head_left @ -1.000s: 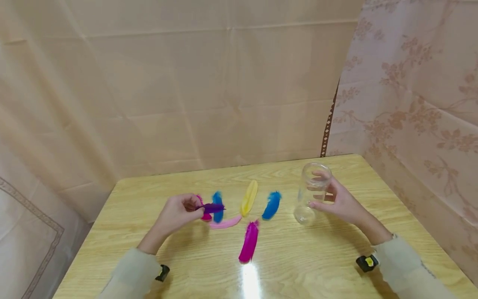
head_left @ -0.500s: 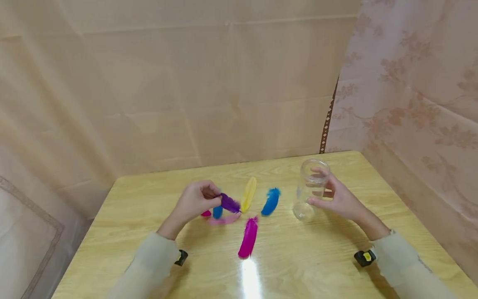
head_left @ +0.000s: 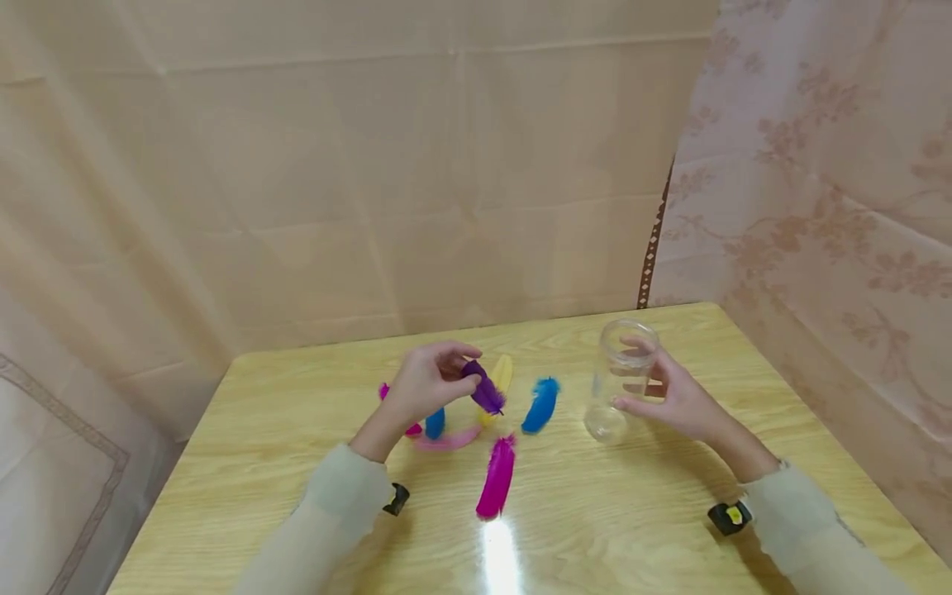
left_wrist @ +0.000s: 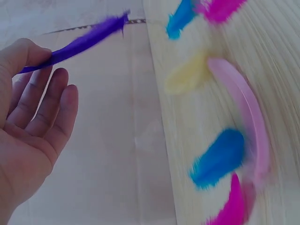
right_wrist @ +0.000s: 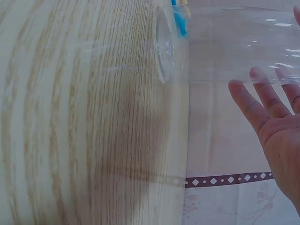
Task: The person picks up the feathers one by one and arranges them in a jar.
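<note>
In the head view my left hand (head_left: 430, 382) pinches a purple feather (head_left: 485, 390) above the table, left of the jar. The left wrist view shows one end of this purple feather (left_wrist: 89, 42) between thumb and forefinger, the other fingers loosely bent. My right hand (head_left: 683, 403) grips a clear jar (head_left: 608, 395) around its side. The jar stands upright with its mouth facing up, and nothing is visible inside. Beneath the left hand lie a yellow feather (head_left: 502, 373), a blue feather (head_left: 435, 424) and a pink feather (head_left: 449, 440), the first two partly hidden.
A magenta feather (head_left: 495, 479) lies in front, and another blue feather (head_left: 540, 406) lies between it and the jar. One more magenta feather (head_left: 413, 430) is mostly hidden by the left hand. Cloth curtains (head_left: 357, 182) hang behind the wooden table (head_left: 595, 521).
My left hand has carried the purple feather to the right, from over the left feathers to in front of the yellow one. The right hand and the jar have stayed in place.
</note>
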